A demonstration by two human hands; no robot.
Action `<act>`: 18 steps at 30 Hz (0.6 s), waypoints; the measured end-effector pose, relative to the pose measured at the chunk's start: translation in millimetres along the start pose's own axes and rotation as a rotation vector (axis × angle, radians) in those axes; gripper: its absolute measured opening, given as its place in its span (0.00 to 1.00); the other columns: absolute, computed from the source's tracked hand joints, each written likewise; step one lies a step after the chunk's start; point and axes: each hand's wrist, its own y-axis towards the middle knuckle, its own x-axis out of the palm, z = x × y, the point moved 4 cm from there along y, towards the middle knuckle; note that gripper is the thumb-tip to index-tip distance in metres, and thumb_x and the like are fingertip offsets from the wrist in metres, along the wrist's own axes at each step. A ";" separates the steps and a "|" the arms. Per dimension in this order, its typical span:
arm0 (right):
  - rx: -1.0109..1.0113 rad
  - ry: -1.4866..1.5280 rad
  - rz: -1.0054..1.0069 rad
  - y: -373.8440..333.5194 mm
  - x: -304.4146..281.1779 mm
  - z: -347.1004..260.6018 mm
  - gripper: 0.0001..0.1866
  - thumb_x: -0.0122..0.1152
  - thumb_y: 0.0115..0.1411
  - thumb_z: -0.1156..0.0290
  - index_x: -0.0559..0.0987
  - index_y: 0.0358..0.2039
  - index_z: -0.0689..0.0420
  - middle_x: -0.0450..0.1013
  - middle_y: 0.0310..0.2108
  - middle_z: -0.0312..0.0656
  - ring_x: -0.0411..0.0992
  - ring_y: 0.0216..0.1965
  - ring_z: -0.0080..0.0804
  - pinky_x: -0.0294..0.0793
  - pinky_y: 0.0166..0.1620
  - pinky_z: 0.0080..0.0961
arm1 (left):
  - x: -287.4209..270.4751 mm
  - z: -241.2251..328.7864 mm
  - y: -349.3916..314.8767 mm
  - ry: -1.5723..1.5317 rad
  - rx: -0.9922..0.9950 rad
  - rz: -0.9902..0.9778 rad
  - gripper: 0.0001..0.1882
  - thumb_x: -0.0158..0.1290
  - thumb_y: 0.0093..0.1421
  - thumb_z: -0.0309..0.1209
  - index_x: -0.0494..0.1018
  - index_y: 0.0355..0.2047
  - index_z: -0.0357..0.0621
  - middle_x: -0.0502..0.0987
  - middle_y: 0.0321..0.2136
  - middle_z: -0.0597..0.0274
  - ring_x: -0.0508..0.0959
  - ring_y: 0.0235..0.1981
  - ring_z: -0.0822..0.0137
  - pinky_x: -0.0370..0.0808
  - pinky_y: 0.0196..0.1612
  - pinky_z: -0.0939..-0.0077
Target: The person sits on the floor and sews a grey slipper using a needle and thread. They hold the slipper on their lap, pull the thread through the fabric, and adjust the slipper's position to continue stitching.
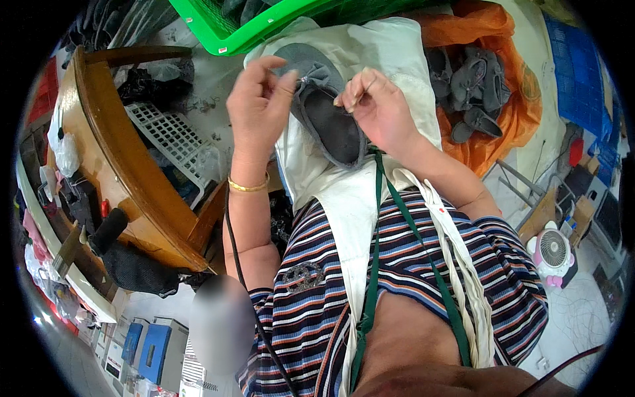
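A grey fabric slip-on shoe [331,126] lies sole-down over my lap on a white cloth apron [397,49], its toe pointing away from me. On its upper is a gathered grey bow [322,73] with a small shiny ornament at its left end. My left hand [259,99] is curled beside the bow, thumb and forefinger drawn together over the toe; what lies between them is hidden. Pinched at the right edge of the shoe's opening is my right hand [380,109]. Anything between its fingertips is too small to make out.
A green plastic crate [228,43] stands just beyond the apron. To the right, an orange sack [522,112] holds several grey shoes [476,79]. At left are a curved wooden table [126,159] and a white plastic basket [169,142]. A pink-and-white fan [552,251] sits lower right.
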 end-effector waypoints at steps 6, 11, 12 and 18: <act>-0.440 -1.013 -0.614 -34.3 39.5 -11.4 0.06 0.59 0.62 0.70 0.78 0.33 0.59 0.70 0.27 0.43 0.73 0.38 0.42 0.74 0.51 0.38 | 30.9 17.6 -0.8 0.658 -0.043 -0.260 0.32 0.62 0.51 0.58 0.73 0.38 0.41 0.77 0.21 0.58 0.78 0.24 0.55 0.73 0.28 0.61; -0.612 -1.404 -0.727 -49.4 29.5 -1.2 0.10 0.63 0.52 0.76 0.78 0.36 0.56 0.69 0.27 0.43 0.73 0.35 0.45 0.76 0.45 0.36 | 46.0 11.5 8.5 0.906 -0.077 -0.273 0.28 0.59 0.53 0.57 0.72 0.33 0.42 0.80 0.26 0.53 0.81 0.30 0.48 0.75 0.31 0.56; -0.611 -1.386 -0.678 -49.8 26.1 -11.5 0.10 0.62 0.52 0.76 0.78 0.37 0.56 0.69 0.27 0.43 0.73 0.35 0.45 0.76 0.43 0.36 | 42.5 7.6 8.4 0.899 -0.087 -0.234 0.27 0.60 0.53 0.55 0.72 0.33 0.42 0.80 0.26 0.53 0.81 0.30 0.49 0.76 0.32 0.58; -0.054 -1.086 -0.232 -36.5 0.1 -50.1 0.11 0.54 0.67 0.72 0.73 0.49 0.58 0.77 0.32 0.44 0.76 0.33 0.27 0.74 0.39 0.21 | 25.7 -23.9 -4.5 0.375 -0.128 0.013 0.12 0.59 0.57 0.36 0.79 0.33 0.38 0.79 0.23 0.56 0.78 0.23 0.62 0.73 0.30 0.71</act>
